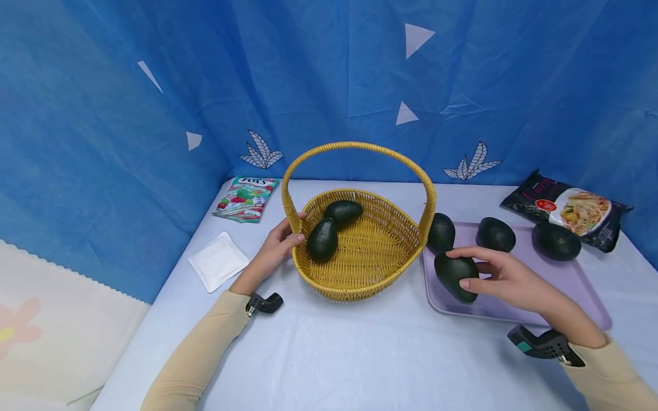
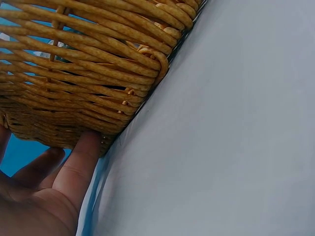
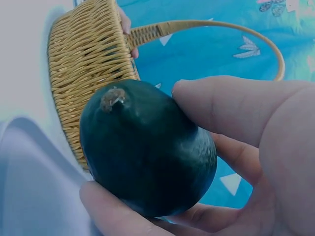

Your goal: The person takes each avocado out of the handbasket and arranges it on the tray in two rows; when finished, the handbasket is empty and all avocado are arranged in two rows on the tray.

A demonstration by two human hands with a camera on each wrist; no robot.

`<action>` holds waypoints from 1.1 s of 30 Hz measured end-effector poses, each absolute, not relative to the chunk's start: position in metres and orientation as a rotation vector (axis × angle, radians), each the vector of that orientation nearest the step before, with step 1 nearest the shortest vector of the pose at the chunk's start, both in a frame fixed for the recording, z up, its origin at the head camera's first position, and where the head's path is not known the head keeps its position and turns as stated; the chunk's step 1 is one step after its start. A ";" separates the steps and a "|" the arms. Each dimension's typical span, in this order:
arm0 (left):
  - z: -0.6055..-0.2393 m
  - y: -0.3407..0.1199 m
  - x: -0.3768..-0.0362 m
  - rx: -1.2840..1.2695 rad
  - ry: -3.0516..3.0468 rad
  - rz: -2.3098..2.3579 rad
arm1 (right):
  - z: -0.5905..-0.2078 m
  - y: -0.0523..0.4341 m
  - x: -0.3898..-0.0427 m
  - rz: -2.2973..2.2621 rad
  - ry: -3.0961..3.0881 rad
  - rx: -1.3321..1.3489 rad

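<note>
My right hand (image 1: 506,277) has its fingers and thumb curled round an avocado (image 1: 456,276) at the near left corner of the lilac tray (image 1: 581,285). From the right wrist view, the avocado's stem end points away from my palm, toward the wicker basket (image 1: 382,268), so I read its long axis as running roughly from my hand to the basket wall. The basket lies directly to the left of this hand, just beside the tray's edge, and its handle (image 1: 360,149) arches over the opening.

My left hand (image 1: 280,245) is on the basket's far side from the right one, fingers straight and pressed against the woven wall, thumb at the rim; it holds nothing closed. The two hands are well apart, with the basket between them.

Two avocados already lie inside the basket, close to my left fingers. Three more sit on the tray, beyond my right hand. My right hand is clearly the nearer one to the held fruit.
</note>
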State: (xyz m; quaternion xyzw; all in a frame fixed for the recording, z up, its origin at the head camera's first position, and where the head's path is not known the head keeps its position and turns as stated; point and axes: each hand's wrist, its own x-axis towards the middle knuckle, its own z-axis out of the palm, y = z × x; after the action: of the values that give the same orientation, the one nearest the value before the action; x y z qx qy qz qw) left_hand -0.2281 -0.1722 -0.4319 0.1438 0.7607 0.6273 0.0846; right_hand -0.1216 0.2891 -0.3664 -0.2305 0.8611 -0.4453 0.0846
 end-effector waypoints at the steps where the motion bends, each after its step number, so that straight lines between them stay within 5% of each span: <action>1: -0.432 -0.172 -0.228 0.429 2.270 1.871 | -0.368 0.289 -0.122 -1.332 2.571 -0.687; 33: -0.431 -0.172 -0.227 0.441 2.259 1.880 | -0.389 0.264 -0.123 -1.049 2.785 -0.473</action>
State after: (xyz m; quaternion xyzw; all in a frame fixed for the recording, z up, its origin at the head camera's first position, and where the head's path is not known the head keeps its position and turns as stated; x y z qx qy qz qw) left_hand -0.2271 -0.1718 -0.4311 0.1477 0.7574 0.6304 0.0845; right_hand -0.1225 0.2635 -0.3886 -0.1566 0.9224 -0.3473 0.0639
